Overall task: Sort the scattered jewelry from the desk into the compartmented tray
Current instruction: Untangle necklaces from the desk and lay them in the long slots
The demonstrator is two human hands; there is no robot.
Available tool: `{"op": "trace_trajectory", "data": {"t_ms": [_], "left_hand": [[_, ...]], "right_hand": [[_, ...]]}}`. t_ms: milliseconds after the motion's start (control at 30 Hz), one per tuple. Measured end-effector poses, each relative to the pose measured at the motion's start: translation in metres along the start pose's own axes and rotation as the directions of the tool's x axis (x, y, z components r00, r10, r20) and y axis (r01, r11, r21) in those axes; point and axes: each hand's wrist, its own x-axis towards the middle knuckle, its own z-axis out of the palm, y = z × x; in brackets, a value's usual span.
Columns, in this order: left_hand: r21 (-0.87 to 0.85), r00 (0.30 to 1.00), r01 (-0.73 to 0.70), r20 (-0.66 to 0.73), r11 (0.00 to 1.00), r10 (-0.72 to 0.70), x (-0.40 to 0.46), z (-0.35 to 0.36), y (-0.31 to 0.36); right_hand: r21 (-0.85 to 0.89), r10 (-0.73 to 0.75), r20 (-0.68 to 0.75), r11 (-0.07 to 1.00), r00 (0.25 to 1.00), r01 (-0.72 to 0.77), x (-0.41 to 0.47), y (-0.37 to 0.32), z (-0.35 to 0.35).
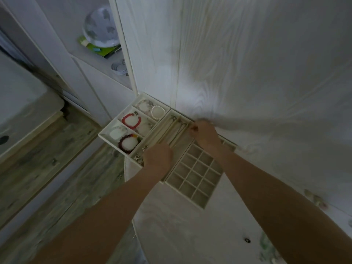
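A cream compartmented tray (105, 134) lies at the desk's far left corner. Its left section holds a red bead bracelet (131, 120), a dark red bracelet (128, 143) and a white pearl bracelet (158, 111). The middle section has long slots with thin necklaces (178, 130). On the right is a grid section (196, 174) of small square cells. My left hand (158, 157) rests with curled fingers on the near end of the long slots; what it holds is hidden. My right hand (204, 133) pinches a small dark piece at the slots' far end.
The white wood-grain desk (190, 225) runs toward me, with a small dark ring (247, 240) near its front. A shelf at the upper left carries a clear globe (101, 27). Wooden floor (47, 168) lies to the left of the desk edge.
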Motion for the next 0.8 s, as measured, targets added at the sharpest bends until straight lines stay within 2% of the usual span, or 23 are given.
{"op": "trace_trajectory", "data": {"t_ms": [100,233,433,700,800], "left_hand": [[0.057,1.0,-0.018,0.002,0.998,0.018,0.002,-0.002,0.0],[0.127,0.999,-0.032,0.01,0.991,0.031,0.001,-0.001,0.002],[0.151,0.998,-0.068,0.0,0.986,0.069,0.0,-0.002,0.006],[0.161,0.994,-0.1,-0.02,0.982,0.105,-0.002,-0.003,0.007],[0.138,0.995,-0.098,-0.019,0.986,0.102,-0.003,-0.003,0.008]], "right_hand": [[-0.162,-0.048,0.06,0.985,0.997,0.057,0.013,0.004,0.007],[-0.243,-0.032,0.115,0.968,0.993,0.059,0.018,0.004,0.018],[-0.391,-0.153,0.125,0.9,0.98,0.191,0.014,0.001,0.017],[-0.447,-0.196,0.059,0.872,0.979,0.201,0.005,0.007,0.014],[-0.452,-0.223,0.096,0.858,0.97,0.242,-0.001,0.006,0.01]]}}
